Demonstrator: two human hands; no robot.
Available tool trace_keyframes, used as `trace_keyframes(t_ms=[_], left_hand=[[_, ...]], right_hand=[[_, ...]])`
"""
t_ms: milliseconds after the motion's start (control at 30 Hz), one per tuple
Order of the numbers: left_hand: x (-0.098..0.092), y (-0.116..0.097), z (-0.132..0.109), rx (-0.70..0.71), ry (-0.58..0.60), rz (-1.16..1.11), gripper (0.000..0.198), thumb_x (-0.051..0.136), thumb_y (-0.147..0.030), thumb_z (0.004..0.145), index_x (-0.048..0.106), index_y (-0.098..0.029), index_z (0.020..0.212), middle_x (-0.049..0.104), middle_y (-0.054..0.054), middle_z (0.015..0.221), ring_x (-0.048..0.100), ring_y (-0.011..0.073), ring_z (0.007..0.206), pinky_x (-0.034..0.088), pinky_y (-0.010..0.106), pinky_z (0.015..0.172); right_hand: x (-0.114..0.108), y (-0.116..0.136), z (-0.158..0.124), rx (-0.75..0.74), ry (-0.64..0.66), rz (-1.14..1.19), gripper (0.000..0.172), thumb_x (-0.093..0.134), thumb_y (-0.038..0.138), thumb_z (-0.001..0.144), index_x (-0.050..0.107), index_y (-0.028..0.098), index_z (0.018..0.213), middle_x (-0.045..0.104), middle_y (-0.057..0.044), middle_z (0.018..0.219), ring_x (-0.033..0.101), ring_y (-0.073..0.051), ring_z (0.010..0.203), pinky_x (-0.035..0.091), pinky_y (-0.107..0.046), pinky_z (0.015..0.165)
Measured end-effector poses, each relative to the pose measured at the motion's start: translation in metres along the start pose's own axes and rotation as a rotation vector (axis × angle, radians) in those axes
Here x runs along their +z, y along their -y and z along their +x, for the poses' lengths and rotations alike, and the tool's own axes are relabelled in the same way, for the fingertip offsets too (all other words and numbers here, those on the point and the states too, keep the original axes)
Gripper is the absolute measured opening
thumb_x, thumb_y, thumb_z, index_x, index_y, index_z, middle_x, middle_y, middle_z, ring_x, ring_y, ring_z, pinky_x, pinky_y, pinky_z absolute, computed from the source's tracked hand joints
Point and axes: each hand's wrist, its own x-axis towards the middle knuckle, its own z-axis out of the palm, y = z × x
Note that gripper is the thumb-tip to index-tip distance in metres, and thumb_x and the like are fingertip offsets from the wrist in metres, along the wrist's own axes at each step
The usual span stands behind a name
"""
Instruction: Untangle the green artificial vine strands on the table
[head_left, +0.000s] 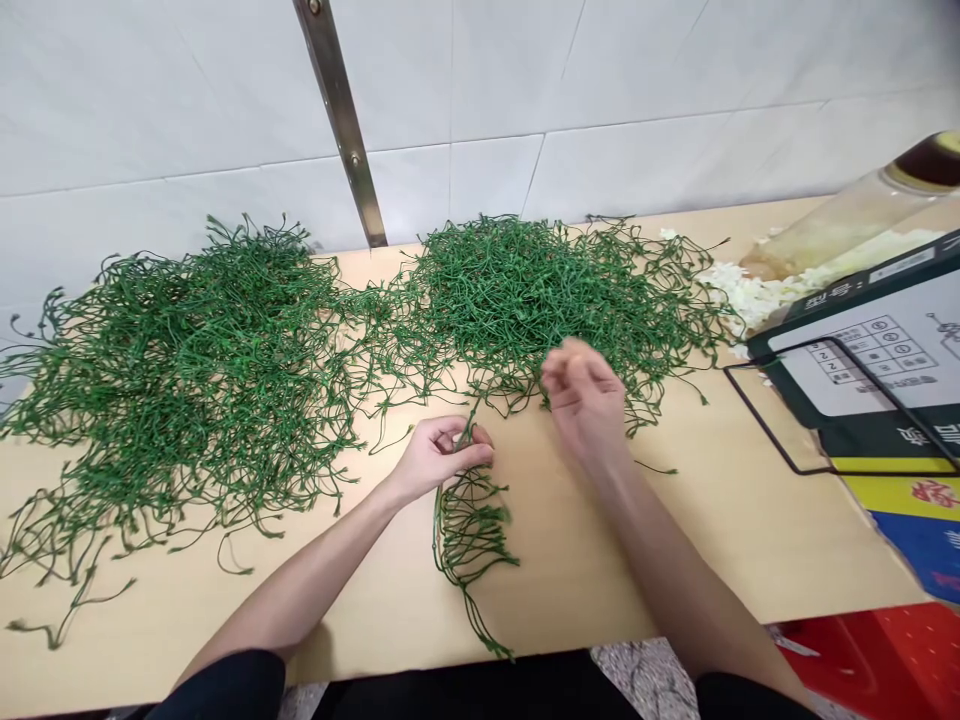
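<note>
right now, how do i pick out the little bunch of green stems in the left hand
On the pale wooden table, two big loose heaps of green stems lie by the wall. In front of them the left hand pinches a small bunch. It alone is gathered tight at one end.

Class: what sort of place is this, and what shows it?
Probably a handwork bench for artificial plants: piles of green stems on a wooden table, a bunch held in the left hand, white scraps beside a tiled wall.
</note>
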Motion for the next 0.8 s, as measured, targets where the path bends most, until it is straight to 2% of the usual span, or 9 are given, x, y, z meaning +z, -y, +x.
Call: trace_keyframes(t_ms=[67, 133, 200, 300, 433, 533, 633, 733, 800], left_hand=[[-0.001, 0.003, 0.001, 0.098, -0.054, -0.011, 0.035, 0.078, -0.047, 0.068, 0.068, -0.014, 0.069, 0.065, 0.006, 0.074, 0.058, 0.0135, 0.065, 0.048, 0.024, 0.056], [-0.002, 0.005, 0.002, 0.141, -0.078, -0.027, 0.036, 0.076, -0.049, 0.070, 0.066, -0.014, 0.065, 0.062, 0.005, 0.074, 0.058, 0.0141, 0.069, 0.049, 0.025, 0.061], [-0.002, 0.006, 0.002, 0.132, -0.082, -0.040, 0.038, 0.073, -0.050, 0.073, 0.065, -0.014, 0.065, 0.059, 0.003, 0.069, 0.055, 0.0122, 0.065, 0.046, 0.024, 0.060], [-0.004, 0.006, 0.002, 0.109, -0.085, -0.086, 0.041, 0.072, -0.053, 0.073, 0.064, -0.013, 0.067, 0.058, 0.002, 0.067, 0.050, 0.0094, 0.058, 0.042, 0.022, 0.054], [-0.005, 0.006, 0.003, 0.118, -0.106, -0.113, 0.042, 0.073, -0.056, 0.071, 0.065, -0.014, 0.070, 0.059, 0.002, 0.067, 0.050, 0.0106, 0.058, 0.043, 0.023, 0.057], [-0.005, 0.006, 0.004, 0.200, -0.178, -0.075, 0.036, 0.075, -0.050, 0.072, 0.067, -0.015, 0.067, 0.059, 0.003, 0.071, 0.052, 0.0131, 0.070, 0.042, 0.023, 0.064], [-0.005, 0.008, 0.004, 0.195, -0.220, -0.089, 0.034, 0.076, -0.047, 0.071, 0.066, -0.015, 0.067, 0.058, 0.002, 0.069, 0.049, 0.0118, 0.066, 0.039, 0.022, 0.060], [-0.005, 0.011, 0.004, 0.131, -0.211, -0.124, 0.034, 0.075, -0.047, 0.072, 0.064, -0.015, 0.068, 0.056, 0.000, 0.063, 0.045, 0.0094, 0.058, 0.036, 0.021, 0.053], [-0.005, 0.012, 0.004, 0.118, -0.224, -0.157, 0.034, 0.074, -0.045, 0.074, 0.062, -0.014, 0.068, 0.054, -0.001, 0.062, 0.045, 0.0081, 0.056, 0.036, 0.020, 0.052]], right_hand=[[-0.003, 0.003, 0.004, -0.055, -0.078, 0.038, 0.036, 0.075, 0.045, 0.075, 0.068, 0.022, 0.103, 0.073, -0.006, 0.108, 0.068, -0.016, 0.104, 0.055, -0.029, 0.093], [-0.005, 0.003, 0.005, -0.041, -0.071, 0.040, 0.043, 0.078, 0.042, 0.074, 0.066, 0.021, 0.110, 0.070, -0.008, 0.118, 0.064, -0.019, 0.114, 0.051, -0.035, 0.103], [-0.004, 0.001, 0.003, 0.018, 0.011, 0.004, 0.039, 0.079, 0.039, 0.073, 0.068, 0.021, 0.106, 0.073, -0.007, 0.108, 0.070, -0.019, 0.100, 0.055, -0.037, 0.096], [-0.002, -0.002, -0.005, 0.151, 0.278, -0.145, 0.027, 0.077, 0.039, 0.076, 0.073, 0.021, 0.095, 0.076, -0.006, 0.090, 0.071, -0.017, 0.079, 0.059, -0.035, 0.082], [0.004, -0.006, -0.014, 0.304, 0.597, -0.254, 0.030, 0.079, 0.029, 0.073, 0.073, 0.019, 0.100, 0.075, -0.007, 0.097, 0.070, -0.018, 0.089, 0.058, -0.035, 0.085], [0.007, -0.008, -0.018, 0.362, 0.682, -0.216, 0.037, 0.080, 0.025, 0.070, 0.072, 0.018, 0.105, 0.074, -0.005, 0.091, 0.070, -0.015, 0.080, 0.058, -0.029, 0.076], [0.009, -0.009, -0.020, 0.400, 0.721, -0.263, 0.040, 0.082, 0.026, 0.068, 0.072, 0.017, 0.105, 0.073, -0.003, 0.082, 0.065, -0.011, 0.065, 0.054, -0.023, 0.061], [0.009, -0.007, -0.022, 0.428, 0.735, -0.356, 0.030, 0.081, 0.029, 0.068, 0.074, 0.015, 0.094, 0.072, -0.002, 0.072, 0.060, -0.010, 0.055, 0.047, -0.021, 0.050], [0.009, -0.005, -0.021, 0.433, 0.713, -0.379, 0.023, 0.080, 0.030, 0.069, 0.075, 0.014, 0.085, 0.071, -0.002, 0.068, 0.060, -0.011, 0.056, 0.047, -0.022, 0.051]])
